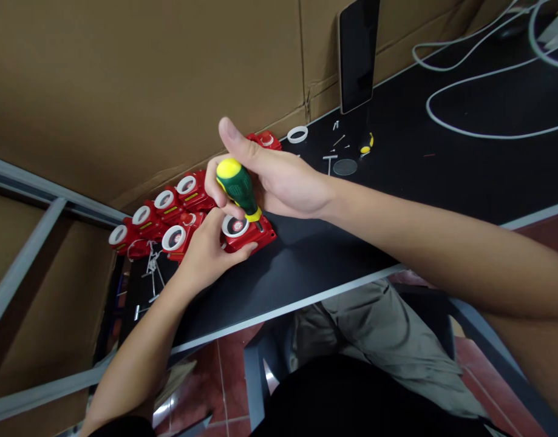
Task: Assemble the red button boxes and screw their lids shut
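My right hand is closed around a screwdriver with a green and yellow handle, thumb raised. The screwdriver's tip points down at the right corner of a red housing with a white ring around a round window. Gripping that housing from the left and front is my left hand, its thumb along the near side. A similar red unit stands just left of my left hand. Behind it, several more red units with white rings sit in a row. Whether the tip sits in a screw is too small to tell.
A tablet leans on the cardboard wall. Near it on the black table lie a loose white ring, small screws, a round disc and a small yellow-black tool. White cable loops at right; metal T-shaped pieces lie at left.
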The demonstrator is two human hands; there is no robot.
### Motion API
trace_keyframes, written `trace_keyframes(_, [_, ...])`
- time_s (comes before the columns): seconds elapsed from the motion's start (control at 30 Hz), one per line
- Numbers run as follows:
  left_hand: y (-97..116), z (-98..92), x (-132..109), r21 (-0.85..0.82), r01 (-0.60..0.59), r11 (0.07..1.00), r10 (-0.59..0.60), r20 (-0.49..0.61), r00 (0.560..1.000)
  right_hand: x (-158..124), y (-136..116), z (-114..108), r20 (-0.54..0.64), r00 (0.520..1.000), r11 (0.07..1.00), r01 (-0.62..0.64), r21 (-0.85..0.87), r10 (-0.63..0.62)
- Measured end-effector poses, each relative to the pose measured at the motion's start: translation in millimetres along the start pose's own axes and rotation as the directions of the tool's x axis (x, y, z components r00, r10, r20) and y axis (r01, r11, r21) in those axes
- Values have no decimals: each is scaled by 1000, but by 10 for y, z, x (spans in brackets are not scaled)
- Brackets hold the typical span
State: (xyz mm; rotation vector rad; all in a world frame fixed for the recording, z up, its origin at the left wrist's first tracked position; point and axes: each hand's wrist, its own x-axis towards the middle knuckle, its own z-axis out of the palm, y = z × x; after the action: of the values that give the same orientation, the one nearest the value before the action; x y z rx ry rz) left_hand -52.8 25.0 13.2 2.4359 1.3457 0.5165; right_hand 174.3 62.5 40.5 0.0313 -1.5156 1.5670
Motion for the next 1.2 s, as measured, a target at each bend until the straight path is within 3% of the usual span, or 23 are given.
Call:
trace_keyframes(0.13, [8, -19, 4, 43, 18, 999, -19, 19, 1000, -13, 13, 48, -160, 983, 995, -86, 41, 92])
trace_keyframes(0.23, [5, -26, 8, 62, 5, 998, -6, 19, 1000, -42, 56, 86, -217, 975, 994, -16, 110, 40])
trace_keyframes(0.4, [-12, -24, 18, 50, -56, 997, 55, 9, 998, -76, 51, 93, -161, 986, 988, -12, 152, 37])
trace_keyframes(0.57, [-8, -2, 8, 21, -33, 999, 33, 4, 999, -50, 9, 74, -145, 989, 990, 7, 140, 13])
trace_keyframes(0.7, [9, 13, -4, 8, -17, 1000, 17, -22, 1000, -20, -30, 63, -57, 993, 987, -97, 125, 104])
trace_keyframes(0.77, [13, 18, -7, 2, -20, 1000, 20, -30, 999, -15, -41, 56, -36, 995, 991, -84, 107, 88])
trace_keyframes(1.2, [-12, 3, -4, 33, -24, 999, 24, -6, 1000, -58, 40, 56, -105, 994, 997, -29, 69, 36])
